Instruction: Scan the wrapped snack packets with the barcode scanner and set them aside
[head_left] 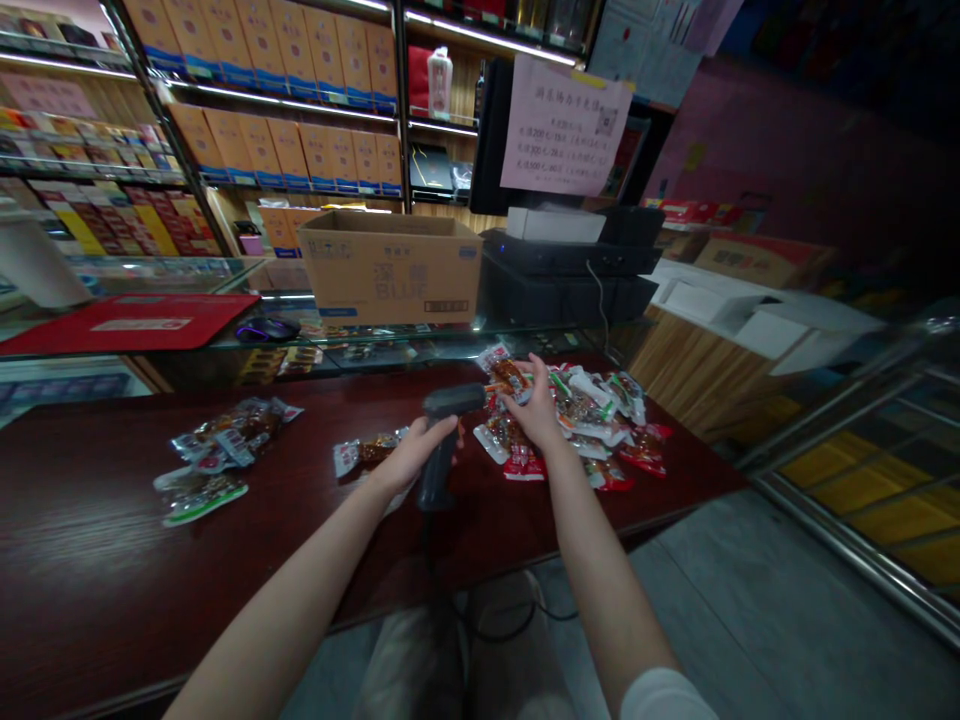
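Observation:
My left hand (420,455) is wrapped round the grip of a dark barcode scanner (438,470). The scanner's head points right, at a clear snack packet (507,374) with brown contents. My right hand (536,405) holds that packet by its near side, thumb and fingers closed about it. Beneath and to the right of this hand spreads a pile of snack packets (592,400), some with red or green edges. One more brown snack packet (367,452) lies just left of the scanner, partly behind my left hand. Farther left is a small group of packets (225,450).
The dark red wooden desk (300,540) carries all the packets. Behind it, a glass counter (352,345) bears a cardboard box (390,270), a mouse (266,328), a red mat (142,322) and black equipment (570,290). A metal rail (847,540) stands at right. The scanner's cable hangs over my legs.

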